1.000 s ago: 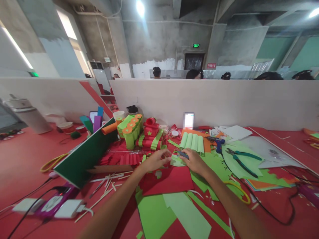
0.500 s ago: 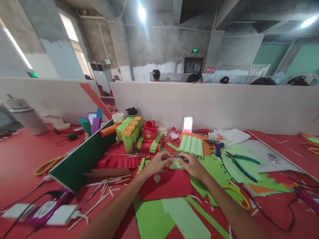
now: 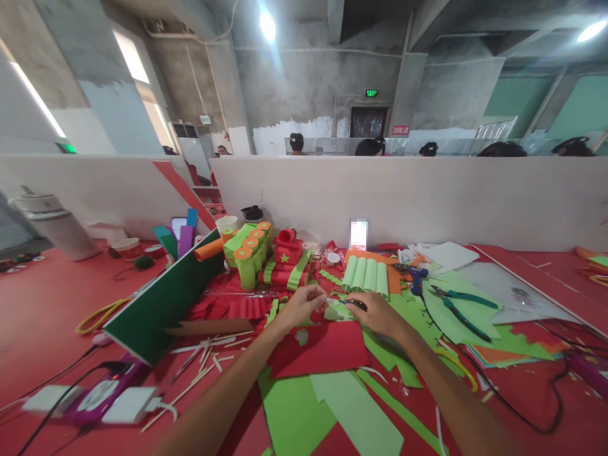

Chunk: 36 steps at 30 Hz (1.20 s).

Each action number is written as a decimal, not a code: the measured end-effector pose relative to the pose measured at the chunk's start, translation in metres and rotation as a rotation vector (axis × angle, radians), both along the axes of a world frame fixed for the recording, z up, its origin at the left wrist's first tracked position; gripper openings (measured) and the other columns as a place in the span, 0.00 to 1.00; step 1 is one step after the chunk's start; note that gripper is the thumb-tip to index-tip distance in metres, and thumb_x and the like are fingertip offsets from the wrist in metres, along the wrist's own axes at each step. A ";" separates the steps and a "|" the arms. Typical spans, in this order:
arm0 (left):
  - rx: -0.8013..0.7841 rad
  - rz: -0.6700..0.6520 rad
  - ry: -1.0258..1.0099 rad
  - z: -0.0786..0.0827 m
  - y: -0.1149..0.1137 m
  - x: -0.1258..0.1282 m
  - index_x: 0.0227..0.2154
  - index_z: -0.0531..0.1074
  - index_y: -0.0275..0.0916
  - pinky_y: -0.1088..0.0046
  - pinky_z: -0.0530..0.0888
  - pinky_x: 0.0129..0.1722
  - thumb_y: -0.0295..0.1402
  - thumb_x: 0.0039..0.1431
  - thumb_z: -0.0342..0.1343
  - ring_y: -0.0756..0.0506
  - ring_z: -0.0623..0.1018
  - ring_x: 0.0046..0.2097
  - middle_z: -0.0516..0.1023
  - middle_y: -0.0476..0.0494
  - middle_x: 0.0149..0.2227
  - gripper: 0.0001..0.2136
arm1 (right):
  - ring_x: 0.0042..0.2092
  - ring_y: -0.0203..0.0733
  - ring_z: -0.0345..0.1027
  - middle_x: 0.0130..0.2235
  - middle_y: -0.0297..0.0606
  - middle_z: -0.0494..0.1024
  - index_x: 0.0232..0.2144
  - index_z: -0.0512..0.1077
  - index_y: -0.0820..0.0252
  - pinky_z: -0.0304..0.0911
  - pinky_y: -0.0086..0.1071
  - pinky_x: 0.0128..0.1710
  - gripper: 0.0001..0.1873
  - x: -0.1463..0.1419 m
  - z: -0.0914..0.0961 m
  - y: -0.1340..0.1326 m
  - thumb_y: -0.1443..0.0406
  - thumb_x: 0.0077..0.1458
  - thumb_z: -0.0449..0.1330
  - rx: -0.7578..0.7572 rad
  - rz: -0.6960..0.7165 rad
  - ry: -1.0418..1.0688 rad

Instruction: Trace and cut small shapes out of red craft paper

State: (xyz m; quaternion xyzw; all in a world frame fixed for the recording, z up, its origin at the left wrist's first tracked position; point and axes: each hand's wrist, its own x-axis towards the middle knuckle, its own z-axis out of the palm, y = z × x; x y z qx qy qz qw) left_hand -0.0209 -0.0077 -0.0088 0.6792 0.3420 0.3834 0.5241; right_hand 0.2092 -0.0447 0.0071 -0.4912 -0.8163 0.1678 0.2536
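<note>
My right hand (image 3: 377, 311) is closed round a slim dark pointed tool (image 3: 355, 304) whose tip points left; its exact kind is too small to tell. The fingers of my left hand (image 3: 303, 305) are pinched together just left of that tip. Whatever they hold, if anything, is too small to make out. Below both hands lies a flat red sheet (image 3: 320, 349) with a small pale green scrap (image 3: 301, 336) on it. Light green paper pieces (image 3: 338, 311) lie under the tool. Just beyond my right hand stands a row of pale green paper rolls (image 3: 365, 276).
Pliers (image 3: 463, 310) and a blue glue gun (image 3: 417, 280) lie to the right. A red-and-green paper model (image 3: 286, 261) and a green-and-orange one (image 3: 247, 253) stand behind my left hand. A dark green board (image 3: 164, 307) leans left, near a purple power strip (image 3: 102, 391). A white partition (image 3: 427, 202) crosses the back.
My right hand has turned slightly, and the tool now lies flatter, pointing left. My left hand stays pinched in nearly the same place. The whole view has shifted a little.
</note>
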 end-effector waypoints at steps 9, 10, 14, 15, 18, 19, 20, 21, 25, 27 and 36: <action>-0.017 -0.022 0.003 0.005 -0.009 0.004 0.29 0.71 0.36 0.74 0.70 0.31 0.48 0.53 0.61 0.49 0.74 0.28 0.76 0.47 0.25 0.18 | 0.45 0.49 0.74 0.45 0.41 0.82 0.45 0.78 0.55 0.63 0.36 0.45 0.15 -0.004 0.000 -0.003 0.58 0.63 0.55 0.008 0.042 0.005; -0.026 -0.024 0.001 0.005 -0.011 0.005 0.29 0.71 0.36 0.74 0.70 0.31 0.49 0.53 0.61 0.49 0.74 0.28 0.75 0.47 0.25 0.18 | 0.45 0.49 0.75 0.45 0.41 0.82 0.45 0.78 0.55 0.64 0.36 0.45 0.15 -0.004 0.001 -0.004 0.58 0.63 0.55 0.006 0.043 0.010; -0.071 -0.026 -0.018 0.004 -0.015 0.009 0.29 0.71 0.35 0.74 0.70 0.30 0.50 0.51 0.63 0.49 0.74 0.28 0.75 0.47 0.25 0.20 | 0.43 0.48 0.75 0.43 0.41 0.83 0.44 0.79 0.56 0.64 0.35 0.44 0.14 -0.008 0.002 -0.005 0.59 0.61 0.56 0.017 0.040 0.026; -0.077 -0.026 -0.024 0.004 -0.016 0.009 0.29 0.71 0.35 0.74 0.70 0.30 0.50 0.51 0.63 0.49 0.74 0.28 0.75 0.47 0.25 0.20 | 0.43 0.48 0.75 0.43 0.41 0.83 0.43 0.79 0.56 0.64 0.35 0.44 0.14 -0.009 0.003 -0.006 0.60 0.61 0.57 0.023 0.039 0.031; -0.079 -0.026 -0.051 0.005 -0.018 0.011 0.28 0.70 0.35 0.74 0.70 0.30 0.50 0.50 0.63 0.49 0.74 0.29 0.75 0.47 0.26 0.20 | 0.44 0.48 0.75 0.43 0.41 0.83 0.42 0.80 0.56 0.63 0.34 0.43 0.13 -0.012 0.004 -0.007 0.61 0.61 0.57 0.032 0.034 0.035; -0.074 -0.036 -0.056 0.005 -0.018 0.011 0.28 0.70 0.35 0.74 0.70 0.30 0.50 0.51 0.63 0.49 0.74 0.29 0.75 0.47 0.26 0.20 | 0.43 0.48 0.75 0.43 0.41 0.83 0.41 0.80 0.56 0.63 0.34 0.43 0.12 -0.012 0.005 -0.007 0.61 0.60 0.57 0.035 0.035 0.034; -0.065 -0.044 -0.058 0.006 -0.019 0.011 0.28 0.70 0.36 0.75 0.69 0.30 0.49 0.51 0.63 0.49 0.74 0.28 0.75 0.48 0.26 0.19 | 0.42 0.48 0.75 0.42 0.41 0.83 0.40 0.80 0.56 0.63 0.34 0.43 0.12 -0.013 0.005 -0.007 0.62 0.60 0.57 0.039 0.038 0.035; -0.053 -0.051 -0.054 0.006 -0.019 0.011 0.28 0.70 0.36 0.75 0.69 0.30 0.49 0.52 0.62 0.50 0.73 0.28 0.75 0.48 0.25 0.19 | 0.41 0.47 0.76 0.41 0.40 0.84 0.40 0.80 0.57 0.63 0.33 0.42 0.12 -0.014 0.005 -0.008 0.62 0.60 0.57 0.042 0.041 0.038; -0.001 -0.089 0.033 0.002 -0.018 0.012 0.29 0.69 0.36 0.73 0.69 0.31 0.48 0.56 0.59 0.49 0.73 0.28 0.74 0.48 0.26 0.17 | 0.37 0.45 0.75 0.37 0.39 0.83 0.37 0.79 0.56 0.62 0.32 0.39 0.10 -0.014 0.006 -0.009 0.63 0.60 0.57 0.021 0.051 -0.011; 0.065 -0.113 0.158 0.000 -0.017 0.009 0.30 0.70 0.37 0.73 0.69 0.31 0.47 0.57 0.57 0.48 0.73 0.30 0.75 0.46 0.27 0.16 | 0.36 0.46 0.74 0.34 0.38 0.83 0.35 0.79 0.55 0.61 0.32 0.36 0.09 -0.013 0.007 -0.011 0.62 0.59 0.58 0.010 0.042 -0.113; 0.231 -0.357 0.649 0.017 -0.015 -0.029 0.45 0.72 0.42 0.73 0.67 0.33 0.33 0.47 0.63 0.43 0.74 0.38 0.76 0.44 0.40 0.20 | 0.48 0.51 0.69 0.47 0.44 0.77 0.51 0.72 0.54 0.59 0.36 0.46 0.17 0.018 0.012 -0.006 0.64 0.60 0.58 0.103 -0.003 -0.395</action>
